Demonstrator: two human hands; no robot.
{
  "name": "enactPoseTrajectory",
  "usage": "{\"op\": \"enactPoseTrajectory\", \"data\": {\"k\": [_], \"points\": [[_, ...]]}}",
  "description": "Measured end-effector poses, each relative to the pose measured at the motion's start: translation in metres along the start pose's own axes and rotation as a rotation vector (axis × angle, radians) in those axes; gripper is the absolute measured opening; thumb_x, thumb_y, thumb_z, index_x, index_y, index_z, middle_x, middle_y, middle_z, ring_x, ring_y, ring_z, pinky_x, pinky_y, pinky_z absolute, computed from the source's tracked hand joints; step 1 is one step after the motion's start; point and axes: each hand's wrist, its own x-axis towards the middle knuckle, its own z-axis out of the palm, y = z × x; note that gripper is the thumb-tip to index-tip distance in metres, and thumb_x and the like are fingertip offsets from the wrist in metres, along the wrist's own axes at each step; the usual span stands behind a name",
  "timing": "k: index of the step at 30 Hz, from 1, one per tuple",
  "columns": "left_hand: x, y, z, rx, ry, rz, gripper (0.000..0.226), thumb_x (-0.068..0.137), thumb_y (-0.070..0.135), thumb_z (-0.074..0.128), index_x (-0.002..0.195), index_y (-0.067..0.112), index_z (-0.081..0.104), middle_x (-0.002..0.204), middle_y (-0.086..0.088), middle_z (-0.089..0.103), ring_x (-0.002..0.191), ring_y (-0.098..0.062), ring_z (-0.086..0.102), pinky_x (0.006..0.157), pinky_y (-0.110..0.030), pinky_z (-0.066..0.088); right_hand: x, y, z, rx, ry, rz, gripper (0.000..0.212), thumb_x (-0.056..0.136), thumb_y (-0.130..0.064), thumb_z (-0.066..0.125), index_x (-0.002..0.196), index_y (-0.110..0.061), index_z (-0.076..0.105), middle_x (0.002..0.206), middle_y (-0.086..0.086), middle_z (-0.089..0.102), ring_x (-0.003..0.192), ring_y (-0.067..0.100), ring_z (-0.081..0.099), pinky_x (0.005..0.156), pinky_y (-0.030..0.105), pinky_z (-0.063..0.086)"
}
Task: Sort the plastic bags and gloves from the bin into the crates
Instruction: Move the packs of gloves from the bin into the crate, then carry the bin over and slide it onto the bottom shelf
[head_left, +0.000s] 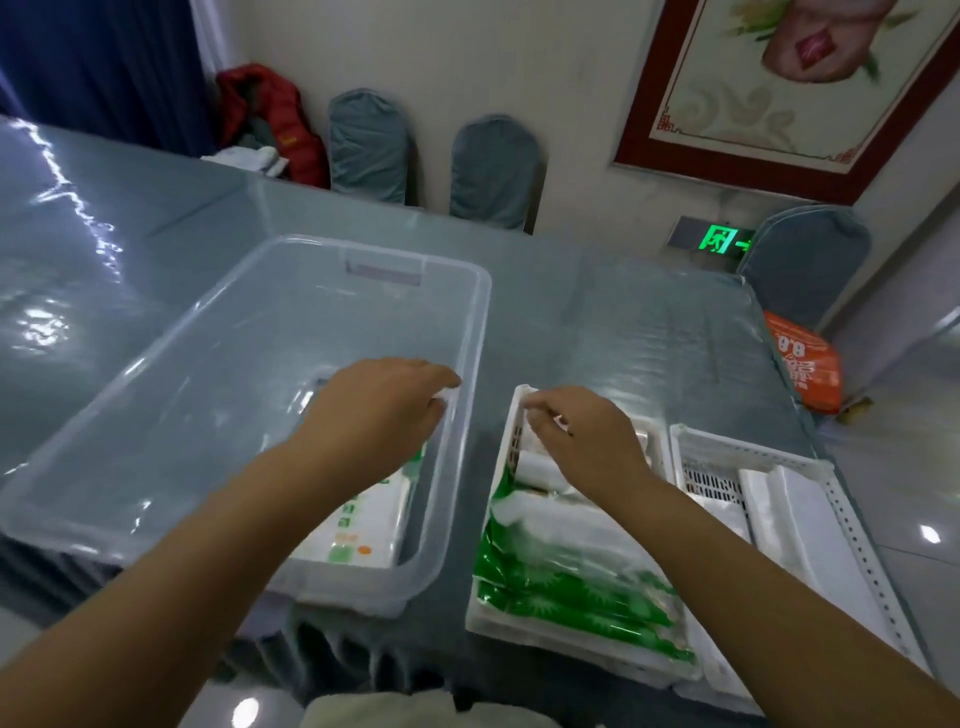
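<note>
My left hand (387, 402) is pinching something small and white at the clear bin's (470, 332) right wall, while my right hand (582, 436) is curling, apparently pinching, over white rolls (535, 465) at the far end of the near crate (511, 441). One pack (358, 525) is waiting in the bin's near right corner; I'm judging it goes next, into that crate or the right-hand crate (852, 525).

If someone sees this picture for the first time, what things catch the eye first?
Two bare forearms reach in from below: the left hand over the large clear plastic bin, the right hand over the white slotted crate of green-and-white packets. A second white crate stands to the right, all on the glossy grey-blue table.
</note>
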Motion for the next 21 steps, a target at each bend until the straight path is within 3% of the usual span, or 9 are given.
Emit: {"op": "enactPoseTrajectory", "data": {"k": [4, 8, 12, 16, 21], "points": [[-0.02, -0.069, -0.015, 0.019, 0.039, 0.025, 0.029, 0.09, 0.025, 0.048, 0.117, 0.026, 0.059, 0.115, -0.001, 0.066, 0.102, -0.026, 0.059, 0.082, -0.034, 0.044, 0.02, -0.047, 0.035, -0.073, 0.021, 0.051, 0.023, 0.09, -0.024, 0.053, 0.109, -0.024, 0.065, 0.108, -0.003, 0.064, 0.093, 0.012, 0.056, 0.075, 0.024, 0.038], [-0.039, -0.15, -0.031, 0.183, 0.038, 0.063, 0.023, 0.086, 0.022, 0.049, 0.104, 0.023, 0.064, 0.1, 0.001, 0.07, 0.088, -0.024, 0.063, 0.075, -0.035, 0.047, 0.031, -0.086, 0.06, -0.257, 0.033, 0.131, 0.031, 0.089, -0.028, 0.052, 0.119, -0.022, 0.059, 0.118, 0.002, 0.057, 0.097, 0.021, 0.057, 0.076, 0.029, 0.042], [-0.052, -0.227, -0.043, 0.297, 0.01, -0.037, 0.026, 0.084, 0.024, 0.054, 0.107, 0.016, 0.063, 0.108, -0.006, 0.067, 0.099, -0.031, 0.059, 0.081, -0.04, 0.044, 0.034, -0.109, 0.075, -0.43, 0.055, 0.234, 0.039, 0.086, -0.022, 0.057, 0.123, -0.012, 0.053, 0.118, 0.013, 0.051, 0.095, 0.032, 0.056, 0.073, 0.034, 0.043], [-0.061, -0.263, -0.042, 0.106, -0.023, -0.166, 0.037, 0.087, 0.031, 0.051, 0.122, 0.02, 0.051, 0.117, -0.006, 0.059, 0.102, -0.03, 0.055, 0.072, -0.036, 0.041, 0.032, -0.125, 0.082, -0.497, 0.046, 0.402, 0.034, 0.084, -0.02, 0.058, 0.114, -0.007, 0.051, 0.11, 0.017, 0.054, 0.09, 0.037, 0.056, 0.072, 0.037, 0.044], [-0.062, -0.274, -0.029, -0.14, -0.051, -0.196, 0.051, 0.085, 0.024, 0.055, 0.132, 0.017, 0.038, 0.114, -0.015, 0.055, 0.097, -0.036, 0.056, 0.069, -0.033, 0.038, 0.022, -0.139, 0.087, -0.403, 0.015, 0.612, 0.018, 0.08, -0.02, 0.061, 0.087, -0.011, 0.047, 0.085, 0.008, 0.056, 0.072, 0.024, 0.048, 0.06, 0.03, 0.035]]}}
